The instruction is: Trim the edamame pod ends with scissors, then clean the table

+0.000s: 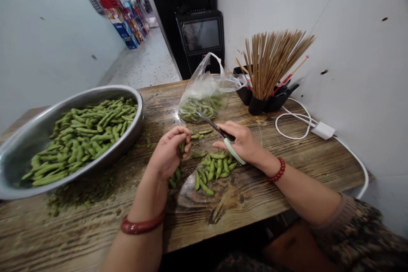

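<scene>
My left hand is closed around a green edamame pod, partly hidden by the fingers. In my right hand is a pair of scissors with pale green handles, its dark blades pointing up and to the left. Below the scissors lies a small pile of edamame pods on the wooden table. A few loose pods rest between the hands and a clear plastic bag with more pods inside. To the left, a large metal basin holds many pods.
Green trimmings are scattered below the basin. Brown sticks stand in a black holder at the back right. A white cable with an adapter lies by the right wall. Behind the table is a black box-shaped appliance.
</scene>
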`<state>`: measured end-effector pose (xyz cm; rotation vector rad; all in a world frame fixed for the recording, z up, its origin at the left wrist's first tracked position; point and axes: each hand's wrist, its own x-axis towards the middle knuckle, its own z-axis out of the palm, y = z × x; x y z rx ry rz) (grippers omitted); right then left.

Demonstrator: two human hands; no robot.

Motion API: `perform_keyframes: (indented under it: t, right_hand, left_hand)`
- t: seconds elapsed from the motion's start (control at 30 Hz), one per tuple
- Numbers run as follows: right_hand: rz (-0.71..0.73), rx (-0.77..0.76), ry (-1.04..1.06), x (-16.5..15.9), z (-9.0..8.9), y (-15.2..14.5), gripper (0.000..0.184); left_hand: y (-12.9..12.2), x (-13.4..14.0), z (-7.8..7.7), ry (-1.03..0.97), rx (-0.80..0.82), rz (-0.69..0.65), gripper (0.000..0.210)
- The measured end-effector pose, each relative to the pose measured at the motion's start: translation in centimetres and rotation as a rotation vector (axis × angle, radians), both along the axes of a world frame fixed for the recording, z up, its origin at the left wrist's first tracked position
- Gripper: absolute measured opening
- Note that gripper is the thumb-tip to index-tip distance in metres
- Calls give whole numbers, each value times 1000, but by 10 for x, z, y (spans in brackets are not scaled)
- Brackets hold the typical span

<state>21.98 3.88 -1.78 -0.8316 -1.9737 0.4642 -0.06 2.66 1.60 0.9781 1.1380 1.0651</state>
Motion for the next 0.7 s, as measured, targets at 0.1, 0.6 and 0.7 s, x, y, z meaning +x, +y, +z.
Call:
perform_keyframes:
  t: [0.1, 0.6, 0.7]
  right_hand:
    - [1, 1, -8, 0, -1, 0, 43]
    - [6, -64, -25, 1, 3, -1, 40]
    - [15, -53, -16, 0, 2, -1, 42]
  left_hand:
    - [-1, 1, 1, 448, 172, -131, 9]
    - [4, -1, -13, 708, 447, -248, 3]
    - [-1, 1, -2, 521, 353, -167, 8]
